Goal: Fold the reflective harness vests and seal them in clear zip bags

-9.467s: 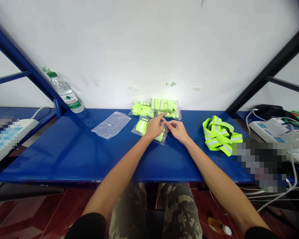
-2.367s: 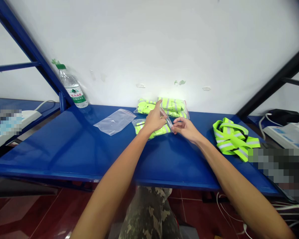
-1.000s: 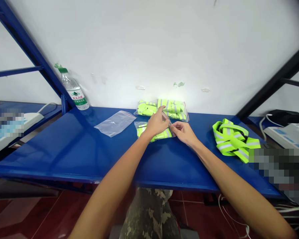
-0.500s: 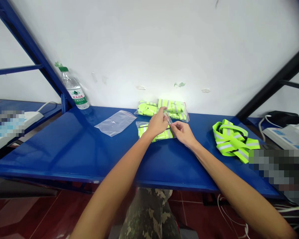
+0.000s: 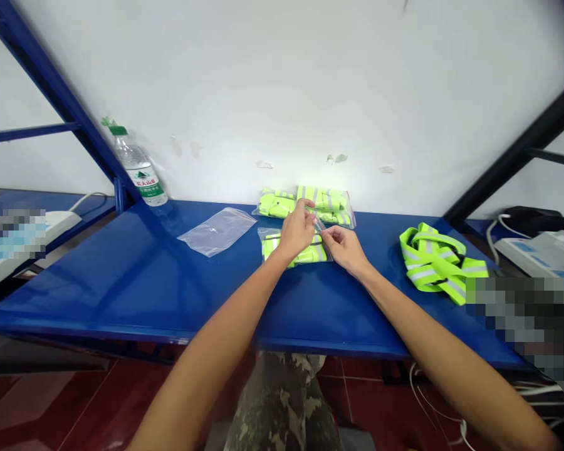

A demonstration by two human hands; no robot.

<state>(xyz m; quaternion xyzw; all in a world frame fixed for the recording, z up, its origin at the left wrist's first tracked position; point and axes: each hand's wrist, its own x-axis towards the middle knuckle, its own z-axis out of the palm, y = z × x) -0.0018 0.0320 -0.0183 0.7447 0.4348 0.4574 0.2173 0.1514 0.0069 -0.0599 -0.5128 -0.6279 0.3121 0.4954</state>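
Nearly side by side, a person's left hand (image 5: 297,230) and right hand (image 5: 345,247) are pinching the right end of a clear bag (image 5: 313,254), thumbs and fingers pressing together on its plastic. This bag is holding a folded neon strap and lying midway along the blue desk (image 5: 169,307), nearer the back edge. Filled bags (image 5: 329,199) are resting along that edge. A flat bag (image 5: 219,232) is lying leftward, loose straps (image 5: 432,258) are lying near the right edge, and a bottle (image 5: 143,174) is standing at the back-left corner.

Plain indoor workroom: blue bench (image 5: 160,300); patchy white wall (image 5: 282,94); red-tiled floor (image 5: 369,407)
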